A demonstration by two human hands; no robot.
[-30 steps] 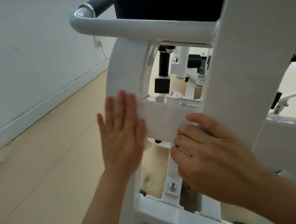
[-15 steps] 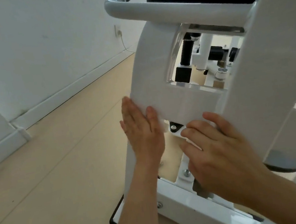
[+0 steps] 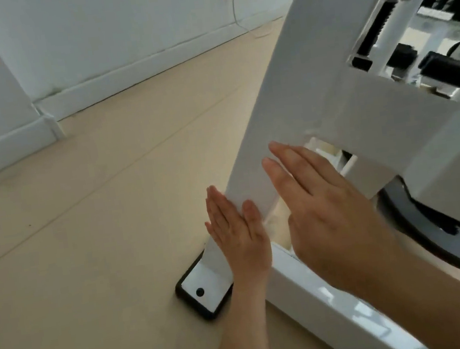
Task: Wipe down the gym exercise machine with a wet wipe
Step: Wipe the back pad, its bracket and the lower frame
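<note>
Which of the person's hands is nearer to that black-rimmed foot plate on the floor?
The left hand. It lies flat against the white upright, just above the foot plate. The right hand is farther right and higher, on the upright's other side.

You are facing a white machine frame (image 3: 314, 90); its foot plate (image 3: 207, 278) is white, rimmed in black, with one dark bolt (image 3: 199, 292). The inner parts (image 3: 443, 68) are black and the curved cover (image 3: 422, 225) is dark grey. Your floor (image 3: 85, 237) is pale beige, the wall (image 3: 115, 19) and skirting (image 3: 135, 66) white
</note>
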